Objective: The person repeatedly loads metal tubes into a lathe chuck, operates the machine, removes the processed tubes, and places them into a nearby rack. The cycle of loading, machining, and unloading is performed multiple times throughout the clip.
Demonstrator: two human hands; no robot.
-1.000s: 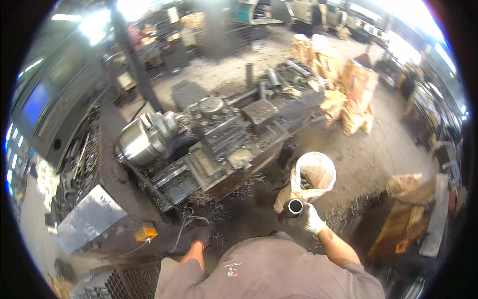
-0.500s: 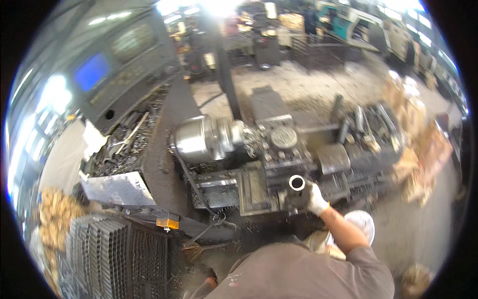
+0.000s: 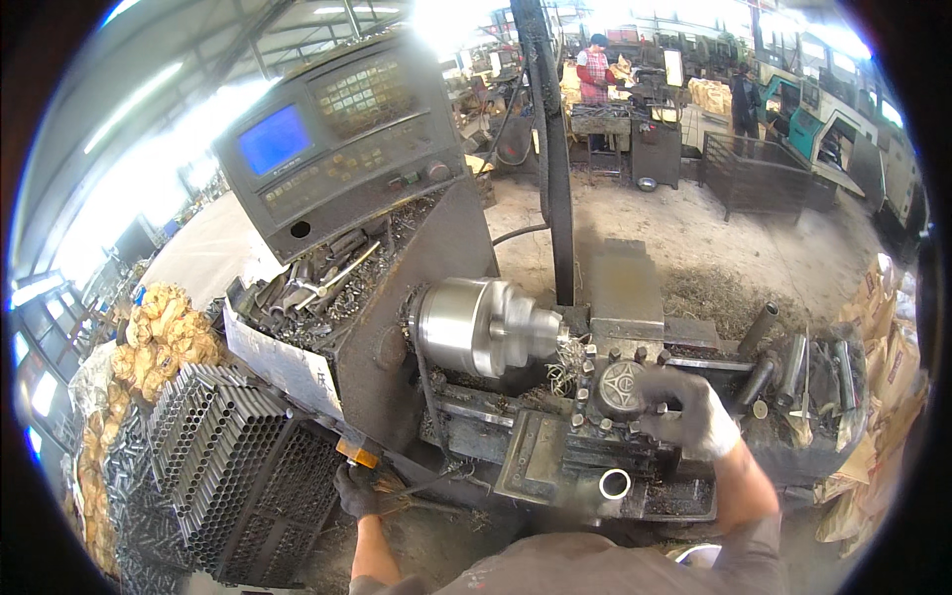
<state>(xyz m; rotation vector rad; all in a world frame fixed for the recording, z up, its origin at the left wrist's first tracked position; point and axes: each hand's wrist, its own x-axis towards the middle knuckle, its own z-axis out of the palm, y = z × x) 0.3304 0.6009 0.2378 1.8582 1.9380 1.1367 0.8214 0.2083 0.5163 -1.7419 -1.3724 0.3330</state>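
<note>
Tool post (image 3: 621, 387) sits on the lathe (image 3: 531, 456), right of the chuck (image 3: 458, 327). Near it, the right hand (image 3: 697, 416) appears empty, thumb and fingers apart; the left hand (image 3: 356, 492) is at an orange box (image 3: 357, 454), grip unclear. Chips (image 3: 567, 365) suggest some cutting is done; what remains cannot be told.
</note>
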